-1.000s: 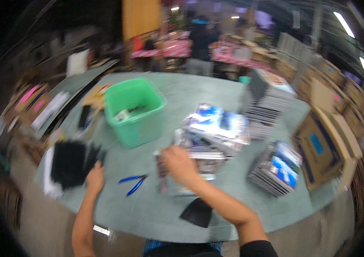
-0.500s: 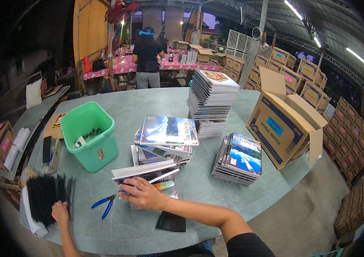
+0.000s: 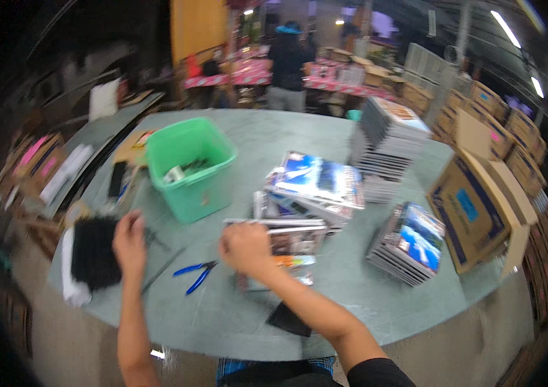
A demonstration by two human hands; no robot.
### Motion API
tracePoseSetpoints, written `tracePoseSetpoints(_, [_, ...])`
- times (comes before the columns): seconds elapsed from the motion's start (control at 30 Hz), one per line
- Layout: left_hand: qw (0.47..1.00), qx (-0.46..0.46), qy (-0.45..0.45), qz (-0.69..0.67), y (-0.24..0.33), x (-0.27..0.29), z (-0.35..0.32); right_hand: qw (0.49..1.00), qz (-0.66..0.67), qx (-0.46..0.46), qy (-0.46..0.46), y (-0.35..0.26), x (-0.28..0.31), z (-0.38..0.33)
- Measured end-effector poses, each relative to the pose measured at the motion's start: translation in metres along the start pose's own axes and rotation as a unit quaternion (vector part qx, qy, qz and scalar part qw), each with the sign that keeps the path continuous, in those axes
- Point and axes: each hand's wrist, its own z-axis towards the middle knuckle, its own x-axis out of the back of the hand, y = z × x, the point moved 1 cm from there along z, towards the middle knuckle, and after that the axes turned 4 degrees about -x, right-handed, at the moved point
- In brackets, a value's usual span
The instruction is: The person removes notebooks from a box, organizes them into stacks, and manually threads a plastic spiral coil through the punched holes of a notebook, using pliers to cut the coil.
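Observation:
My right hand point(image 3: 246, 248) is closed around the left end of an unbound notebook point(image 3: 296, 240), whose white page edges show along its top. Blurred by motion, my left hand point(image 3: 130, 245) is raised beside a thick bundle of black spiral coils point(image 3: 95, 250); its fingers look pinched, and what they hold cannot be made out. A thin dark strip point(image 3: 163, 269) lies on the table just right of that hand. Between my hands are blue-handled cutters point(image 3: 198, 276), spread apart. Behind the held notebook is a small pile of picture-covered notebooks point(image 3: 321, 177).
A green bin point(image 3: 200, 203) with dark scraps stands beyond the cutters. To the right are a short notebook stack point(image 3: 409, 242), a taller one point(image 3: 387, 138) and an opened carton point(image 3: 474, 213). A black flat piece point(image 3: 289, 319) lies near the front edge. A person point(image 3: 287, 64) stands farther back.
The view has swung left, shifting everything rightward. My left hand has lifted off the coil bundle and moved to its right. My right hand still grips the notebook, now more fist-like.

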Motion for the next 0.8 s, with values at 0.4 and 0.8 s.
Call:
tracePoseSetpoints(0.4, [0.975, -0.126, -0.179, -0.024, 0.049, -0.08, -0.058, 0.973, 0.123, -0.095, -0.17, 0.008, 0.03, 0.025])
tracePoseSetpoints(0.8, [0.947, -0.298, -0.069, 0.099, 0.063, -0.084, -0.06, 0.971, 0.135, -0.039, -0.191, 0.009, 0.033, 0.017])
